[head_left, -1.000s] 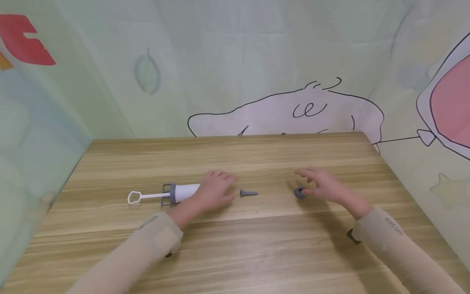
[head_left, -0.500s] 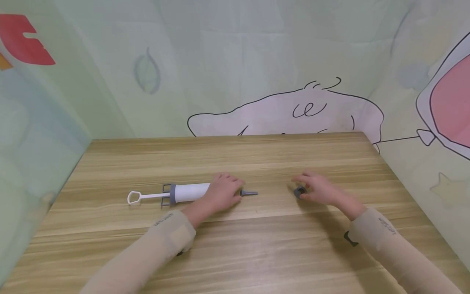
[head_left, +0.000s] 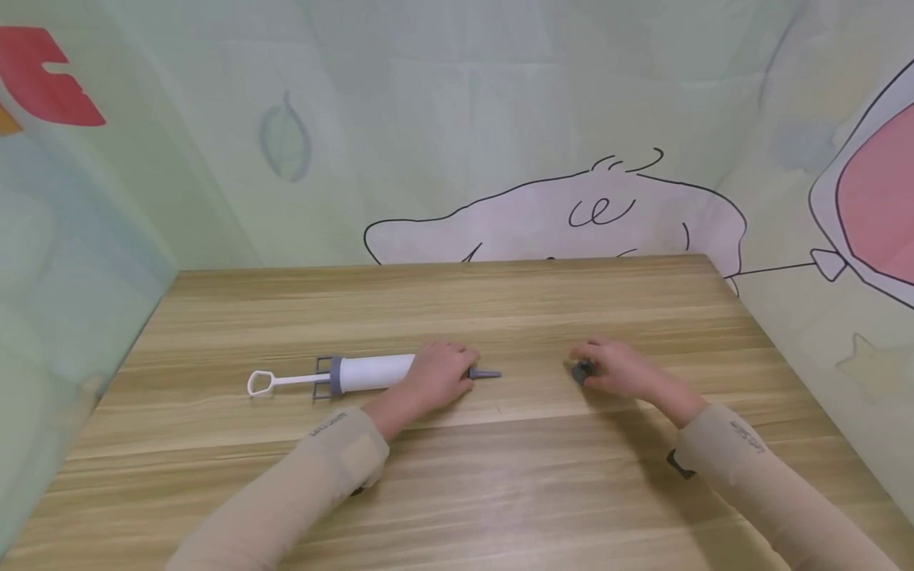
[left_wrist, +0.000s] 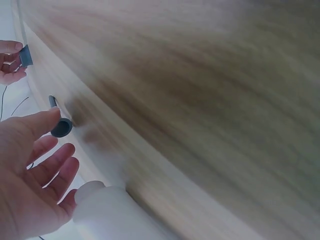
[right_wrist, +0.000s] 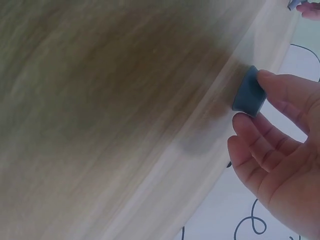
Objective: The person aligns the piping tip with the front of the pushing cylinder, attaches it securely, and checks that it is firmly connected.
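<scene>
A white syringe-like tube (head_left: 374,373) with a grey collar and a looped plunger handle (head_left: 262,384) lies on the wooden table. My left hand (head_left: 437,373) is over its front end, thumb and fingers spread around the wide end of a grey nozzle (head_left: 489,373). In the left wrist view the thumb overlaps the nozzle (left_wrist: 61,127), which lies on the table; firm contact cannot be made out. To the right, my right hand (head_left: 617,369) pinches a dark grey ring-shaped cap (right_wrist: 250,92) between thumb and fingertips. The cap looks tilted, at or just above the tabletop.
The wooden table (head_left: 500,492) meets a pale cloth backdrop (head_left: 457,119) printed with cartoon shapes along its back and sides. Bare wood lies between the two hands and in front of them.
My left hand has moved right, from over the tube to the nozzle's wide end. The right hand's fingers have closed in on the cap, which has tipped slightly.
</scene>
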A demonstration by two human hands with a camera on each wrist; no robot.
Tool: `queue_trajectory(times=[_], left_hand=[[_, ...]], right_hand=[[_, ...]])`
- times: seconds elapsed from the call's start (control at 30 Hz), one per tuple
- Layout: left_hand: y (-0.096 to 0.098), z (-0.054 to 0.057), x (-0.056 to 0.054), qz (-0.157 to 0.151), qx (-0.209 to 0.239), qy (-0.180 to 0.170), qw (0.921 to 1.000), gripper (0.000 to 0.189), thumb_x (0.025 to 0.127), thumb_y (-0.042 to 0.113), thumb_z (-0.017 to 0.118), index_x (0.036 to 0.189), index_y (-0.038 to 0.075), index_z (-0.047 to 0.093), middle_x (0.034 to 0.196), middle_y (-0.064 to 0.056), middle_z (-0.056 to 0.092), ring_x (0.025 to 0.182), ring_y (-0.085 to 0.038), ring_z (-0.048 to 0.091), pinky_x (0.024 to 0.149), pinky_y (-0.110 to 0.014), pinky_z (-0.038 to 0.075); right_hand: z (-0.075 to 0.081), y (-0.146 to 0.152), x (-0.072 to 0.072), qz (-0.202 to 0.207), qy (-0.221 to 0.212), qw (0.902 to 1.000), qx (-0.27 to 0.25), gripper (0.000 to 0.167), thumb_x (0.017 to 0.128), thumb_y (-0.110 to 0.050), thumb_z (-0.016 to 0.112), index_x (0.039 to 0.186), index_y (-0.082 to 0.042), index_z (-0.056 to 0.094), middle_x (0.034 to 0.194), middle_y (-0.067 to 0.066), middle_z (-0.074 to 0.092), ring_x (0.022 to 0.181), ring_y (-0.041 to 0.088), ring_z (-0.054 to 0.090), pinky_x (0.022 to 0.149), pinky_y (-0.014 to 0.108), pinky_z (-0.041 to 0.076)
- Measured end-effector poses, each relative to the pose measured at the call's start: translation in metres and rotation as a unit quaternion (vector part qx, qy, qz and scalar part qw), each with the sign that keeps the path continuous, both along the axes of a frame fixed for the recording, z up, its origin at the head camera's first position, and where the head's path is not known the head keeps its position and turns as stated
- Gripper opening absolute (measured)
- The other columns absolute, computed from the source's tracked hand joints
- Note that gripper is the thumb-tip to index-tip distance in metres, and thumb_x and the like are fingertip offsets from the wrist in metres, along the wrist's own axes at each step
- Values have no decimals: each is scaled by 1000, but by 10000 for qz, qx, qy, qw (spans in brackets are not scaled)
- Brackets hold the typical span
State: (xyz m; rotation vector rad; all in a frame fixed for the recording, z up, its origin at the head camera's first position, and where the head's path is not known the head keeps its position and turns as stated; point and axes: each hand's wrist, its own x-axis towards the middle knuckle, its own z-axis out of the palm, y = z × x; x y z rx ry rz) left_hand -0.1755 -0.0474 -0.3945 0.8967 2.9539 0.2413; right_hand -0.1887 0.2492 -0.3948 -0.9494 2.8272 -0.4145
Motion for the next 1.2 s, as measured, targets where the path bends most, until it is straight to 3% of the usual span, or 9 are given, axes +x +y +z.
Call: queue_trajectory(times=[0.23, 0.53, 0.87, 1.2], left_hand=[[1, -2, -1, 17, -58, 8, 10000, 37, 79, 27, 65, 111, 12, 59, 100, -3, 63, 93, -21, 57, 81, -36, 44], [2, -3, -2, -17, -83, 89, 9999, 32, 78, 26, 66, 106, 11, 60, 92, -2, 64, 89, -20, 59, 74, -36, 46], [3, -6, -4, -27, -152, 26, 9999, 18, 79, 23, 65, 93, 11, 63, 88, -1, 64, 86, -18, 59, 74, -32, 46], [4, -5, -5, 12, -138, -40, 9999, 18, 79, 22, 65, 93, 10, 64, 86, -2, 64, 84, -19, 59, 72, -33, 47]], right_hand=[[0, -1, 0, -103, 17, 9999, -31, 32, 70, -8, 71, 100, -6, 61, 94, 9, 59, 82, 20, 58, 70, 34, 49], [9, -5, -1, -195, -135, 9985, -502, 26, 71, -5, 69, 96, -3, 61, 87, 5, 62, 76, 15, 57, 66, 29, 49], [19, -10, 4, -338, -191, 9942, -998, 27, 71, -3, 68, 97, 0, 60, 89, 9, 64, 76, 18, 60, 72, 39, 51], [22, -13, 6, -333, -173, 9907, -1309, 28, 72, -1, 68, 99, 0, 59, 91, 10, 64, 78, 19, 61, 73, 36, 51]])
